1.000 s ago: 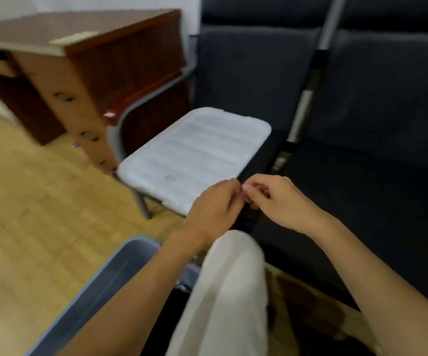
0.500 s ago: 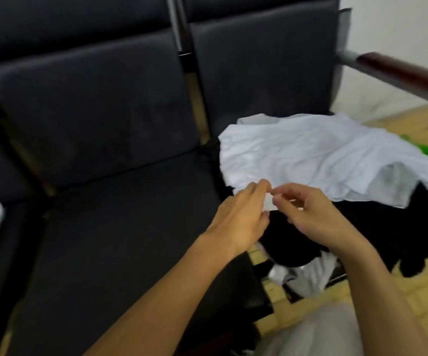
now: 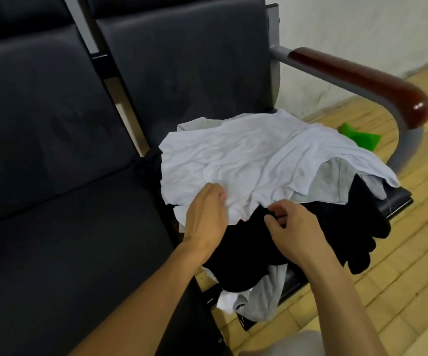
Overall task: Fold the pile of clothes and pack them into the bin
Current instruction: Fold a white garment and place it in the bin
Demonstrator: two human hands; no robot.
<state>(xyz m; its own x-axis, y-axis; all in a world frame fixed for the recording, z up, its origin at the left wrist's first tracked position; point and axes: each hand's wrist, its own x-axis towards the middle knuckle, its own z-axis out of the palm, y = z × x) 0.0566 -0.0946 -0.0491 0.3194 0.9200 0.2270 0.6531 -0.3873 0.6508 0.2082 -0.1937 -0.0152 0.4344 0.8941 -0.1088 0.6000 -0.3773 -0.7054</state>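
Both hands [image 3: 206,217] [image 3: 293,227] grip the white garment's [image 3: 246,160] near edge; no readable writing.

Waiting room or office lobby, by look of it. Row of linked seats [image 3: 53,155] in dark upholstery, joined side by side on metal frame, grey bar [image 3: 84,29] between backrests. End seat has curved grey metal arm topped with polished red-brown wooden armrest [image 3: 362,80]. Floor [image 3: 413,253] of pale wood parquet blocks. Plain white wall [image 3: 362,27] behind row. Pile of clothes [image 3: 246,160] on end seat, out of keeping with such seating. Green scrap [image 3: 359,137] on floor near wall
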